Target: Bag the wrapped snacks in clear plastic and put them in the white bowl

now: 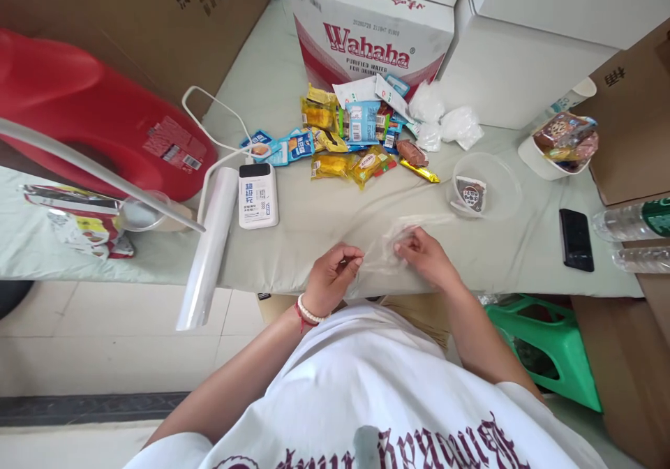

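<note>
We stand at a worktop draped in a pale grey-green cloth, hemmed in by cardboard boxes, with a Wahaha water carton at the back. At the far left lies a red jug, then a roll of clear film hanging over the front edge and a small white device beside it. Past these, a heap of snack packets sits mid-worktop.

Our left hand is pinched shut on one edge of a thin clear plastic bag; our right hand pinches the opposite edge, so the bag is stretched between them just above the cloth near the front edge. We judge it to be almost weightless, limp and slippery, prone to cling to itself, best taken at its edges with fingertips. It looks nearly invisible, showing only faint creases and glints.

Further right are a clear bowl holding one packet, a black phone and water bottles.
</note>
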Motion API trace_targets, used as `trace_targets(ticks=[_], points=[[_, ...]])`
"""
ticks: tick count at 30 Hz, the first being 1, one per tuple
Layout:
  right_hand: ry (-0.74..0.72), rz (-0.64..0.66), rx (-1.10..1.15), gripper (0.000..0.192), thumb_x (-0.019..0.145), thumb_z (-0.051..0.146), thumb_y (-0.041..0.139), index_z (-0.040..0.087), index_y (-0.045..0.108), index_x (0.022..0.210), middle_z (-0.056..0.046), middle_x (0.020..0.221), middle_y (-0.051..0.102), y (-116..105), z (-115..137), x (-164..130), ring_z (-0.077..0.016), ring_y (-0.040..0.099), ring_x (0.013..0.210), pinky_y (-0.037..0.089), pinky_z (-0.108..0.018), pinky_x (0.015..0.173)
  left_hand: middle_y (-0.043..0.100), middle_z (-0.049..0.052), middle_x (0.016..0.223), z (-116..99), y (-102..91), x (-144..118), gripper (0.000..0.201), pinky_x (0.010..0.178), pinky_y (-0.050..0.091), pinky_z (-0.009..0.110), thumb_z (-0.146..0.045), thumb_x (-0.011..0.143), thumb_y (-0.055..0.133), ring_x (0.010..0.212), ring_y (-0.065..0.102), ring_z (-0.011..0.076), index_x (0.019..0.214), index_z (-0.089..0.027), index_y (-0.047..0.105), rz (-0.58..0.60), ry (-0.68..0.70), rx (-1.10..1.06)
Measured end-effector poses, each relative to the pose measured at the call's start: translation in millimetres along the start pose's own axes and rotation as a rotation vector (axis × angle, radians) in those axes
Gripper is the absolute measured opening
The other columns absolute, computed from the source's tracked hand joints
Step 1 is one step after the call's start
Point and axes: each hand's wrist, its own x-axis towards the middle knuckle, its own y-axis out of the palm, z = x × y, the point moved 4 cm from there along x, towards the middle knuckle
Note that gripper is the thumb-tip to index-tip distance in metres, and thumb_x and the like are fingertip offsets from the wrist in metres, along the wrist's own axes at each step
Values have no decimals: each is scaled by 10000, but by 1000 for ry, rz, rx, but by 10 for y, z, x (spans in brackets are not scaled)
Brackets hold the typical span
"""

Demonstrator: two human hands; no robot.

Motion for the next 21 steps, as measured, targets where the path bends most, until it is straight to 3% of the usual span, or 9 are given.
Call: trace_targets(ticks=[3,5,8,11,13,16,17,19,21], points=[[-91,-79,-2,342,735,516,722,217,624,869,28,659,574,126,104,231,-137,494,582,408,-269,545,659,28,805,138,-140,-111,225,649,490,280,-400,893,640,678,578,141,912,-194,729,-72,-51,168],[-149,-105,-21,313,774,510,653,206,654,848,4,677,600,208,173,297,-153,519,616,415,-278,569,660,45,853,169,-271,-164,250,661,512,303,-411,886,637,704,595,159,953,-194,742,-112,-65,291],[-221,-2,-152,277,799,446,613,194,713,855,-14,708,634,383,267,293,-169,553,664,428,-281,616,657,130,1168,18,-366,-165,449,784,570,378,-486,884,667,985,648,244,1230,-201,696,-170,57,439],[-276,132,-279,251,778,345,582,201,750,897,-20,761,666,554,335,245,-169,565,687,442,-279,647,544,196,1452,-205,-229,-40,805,1052,520,513,-543,821,752,1316,544,333,1494,-186,492,-171,231,518],[-318,176,-305,255,762,311,572,207,756,905,-27,818,688,599,374,221,-175,586,739,459,-285,692,542,201,1478,-271,-80,105,789,1145,450,546,-496,795,779,1373,507,350,1467,-171,522,-136,288,535],[-268,169,-257,247,770,374,620,201,743,895,-13,763,651,507,372,208,-166,556,703,446,-287,675,721,127,1177,-193,12,357,284,1050,512,469,-376,886,656,1148,641,289,1102,-210,737,-126,208,436],[-224,146,-221,269,766,409,649,198,737,909,-3,739,632,439,349,201,-157,533,673,431,-283,651,744,100,1052,-130,-14,436,210,979,538,431,-359,898,623,1035,669,262,984,-216,751,-156,140,359],[-141,88,-147,347,739,459,712,195,729,963,11,739,620,289,280,168,-138,495,638,402,-273,615,735,63,874,24,-113,565,199,824,559,369,-373,875,622,838,666,218,854,-208,733,-233,-36,152],[-84,41,-102,390,714,483,750,192,722,973,16,748,619,170,188,113,-126,472,628,381,-267,598,715,45,821,156,-199,638,204,717,550,330,-391,809,670,746,637,190,828,-193,711,-267,-202,-51]])
